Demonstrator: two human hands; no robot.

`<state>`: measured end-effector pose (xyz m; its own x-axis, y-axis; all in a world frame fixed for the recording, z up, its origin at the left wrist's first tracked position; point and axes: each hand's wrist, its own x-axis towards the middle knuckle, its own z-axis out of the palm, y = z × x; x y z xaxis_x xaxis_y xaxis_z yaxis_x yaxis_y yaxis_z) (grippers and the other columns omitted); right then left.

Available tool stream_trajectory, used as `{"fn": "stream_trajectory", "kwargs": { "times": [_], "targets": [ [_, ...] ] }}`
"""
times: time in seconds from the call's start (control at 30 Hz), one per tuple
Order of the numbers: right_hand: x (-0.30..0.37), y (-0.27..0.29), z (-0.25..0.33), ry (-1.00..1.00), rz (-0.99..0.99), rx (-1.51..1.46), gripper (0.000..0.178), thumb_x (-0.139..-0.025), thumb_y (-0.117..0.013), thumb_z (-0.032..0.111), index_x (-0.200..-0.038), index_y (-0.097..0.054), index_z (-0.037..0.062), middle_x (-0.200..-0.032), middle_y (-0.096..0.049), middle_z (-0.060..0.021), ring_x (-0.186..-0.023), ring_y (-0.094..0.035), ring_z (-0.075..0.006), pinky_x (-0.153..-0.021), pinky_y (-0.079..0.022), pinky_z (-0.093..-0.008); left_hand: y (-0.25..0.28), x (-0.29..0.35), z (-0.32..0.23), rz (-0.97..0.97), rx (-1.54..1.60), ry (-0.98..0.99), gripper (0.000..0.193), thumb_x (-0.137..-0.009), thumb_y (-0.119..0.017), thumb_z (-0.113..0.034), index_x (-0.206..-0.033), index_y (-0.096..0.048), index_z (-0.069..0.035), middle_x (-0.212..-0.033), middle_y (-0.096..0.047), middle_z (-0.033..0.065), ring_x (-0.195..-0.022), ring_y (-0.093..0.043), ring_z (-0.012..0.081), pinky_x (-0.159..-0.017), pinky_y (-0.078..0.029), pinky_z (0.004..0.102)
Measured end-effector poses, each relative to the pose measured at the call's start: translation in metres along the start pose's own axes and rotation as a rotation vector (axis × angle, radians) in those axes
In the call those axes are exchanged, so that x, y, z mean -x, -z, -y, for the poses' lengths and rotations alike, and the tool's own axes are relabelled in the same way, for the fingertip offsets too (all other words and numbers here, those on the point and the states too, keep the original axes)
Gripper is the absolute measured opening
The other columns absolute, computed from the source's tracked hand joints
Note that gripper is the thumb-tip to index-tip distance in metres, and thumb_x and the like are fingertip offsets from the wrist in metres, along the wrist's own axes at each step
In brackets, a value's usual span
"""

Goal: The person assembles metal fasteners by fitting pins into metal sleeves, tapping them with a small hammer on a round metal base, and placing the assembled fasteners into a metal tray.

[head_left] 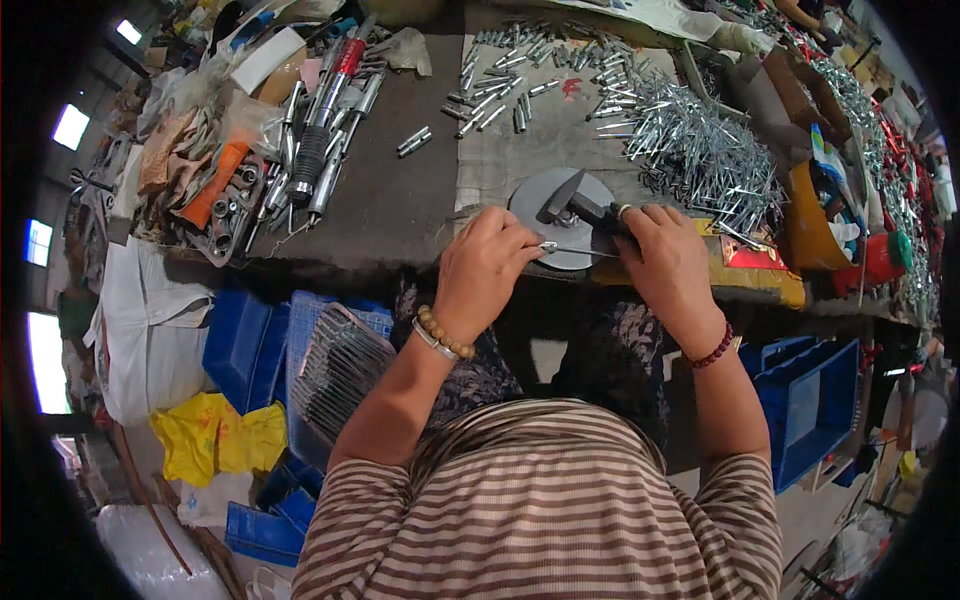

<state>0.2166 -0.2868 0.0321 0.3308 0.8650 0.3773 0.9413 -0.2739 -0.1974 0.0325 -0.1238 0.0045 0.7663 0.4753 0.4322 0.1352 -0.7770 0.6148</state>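
Rod [585, 251] is stretching over the near part of the round plate [528, 200] on the bench [400, 205], between two hands. The left hand [487, 265] is pinching one end tight. The right hand [668, 255] is sitting a little way apart from it, gripping the hammer [590, 212]. I can't tell if it is touching the rod too. Lots of shiny pins [705, 160] are lying in a pile behind, to the right.

Hammer handle [598, 213] partly behind right fingers [646, 222]
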Motion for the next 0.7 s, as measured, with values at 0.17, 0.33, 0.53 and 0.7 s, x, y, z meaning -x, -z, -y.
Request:
{"fn": "stream_trajectory", "kwargs": {
  "times": [0.17,0.33,0.53,0.7],
  "targets": [
    [0.013,0.01,0.012,-0.104,-0.034,-0.247,0.025,-0.084,-0.072,0.006,-0.108,-0.065,0.0049,-0.094,-0.062,-0.0141,-0.089,-0.063,-0.0381,-0.075,-0.051,-0.0464,0.0,0.0,0.004,0.0,0.024,-0.027,0.01,-0.085,-0.075,-0.01,-0.095,-0.075,-0.006,-0.093,-0.064,0.0087,-0.087,-0.066,0.0287,-0.075,-0.052,0.0382],
    [0.031,0.021,0.03,-0.068,-0.136,-0.302,0.021,-0.088,-0.071,0.006,-0.109,-0.067,0.0064,-0.095,-0.062,-0.0141,-0.078,-0.066,-0.0364,-0.065,-0.052,-0.0437,0.001,0.0,0.003,0.016,0.034,0.014,0.01,-0.083,-0.075,-0.006,-0.092,-0.073,-0.007,-0.093,-0.063,0.0077,-0.088,-0.065,0.0289,-0.075,-0.052,0.0394],
    [0.044,0.014,0.031,0.07,-0.115,-0.12,0.022,-0.084,-0.069,0.001,-0.104,-0.071,0.01,-0.097,-0.064,-0.0083,-0.072,-0.067,-0.031,-0.06,-0.053,-0.0402,0.0,0.0,0.003,0.0,0.02,0.005,0.01,-0.083,-0.074,-0.002,-0.092,-0.072,-0.004,-0.094,-0.064,0.0092,-0.086,-0.066,0.0288,-0.075,-0.052,0.037],
    [0.021,0.013,0.025,-0.019,-0.067,-0.232,0.023,-0.082,-0.071,0.005,-0.104,-0.07,0.0114,-0.1,-0.064,-0.0081,-0.073,-0.066,-0.0298,-0.062,-0.053,-0.0417,0.002,0.001,0.004,0.016,0.057,0.023,0.009,-0.084,-0.075,-0.005,-0.093,-0.072,-0.004,-0.093,-0.064,0.0092,-0.086,-0.066,0.0284,-0.075,-0.052,0.0365]
  ]
}}
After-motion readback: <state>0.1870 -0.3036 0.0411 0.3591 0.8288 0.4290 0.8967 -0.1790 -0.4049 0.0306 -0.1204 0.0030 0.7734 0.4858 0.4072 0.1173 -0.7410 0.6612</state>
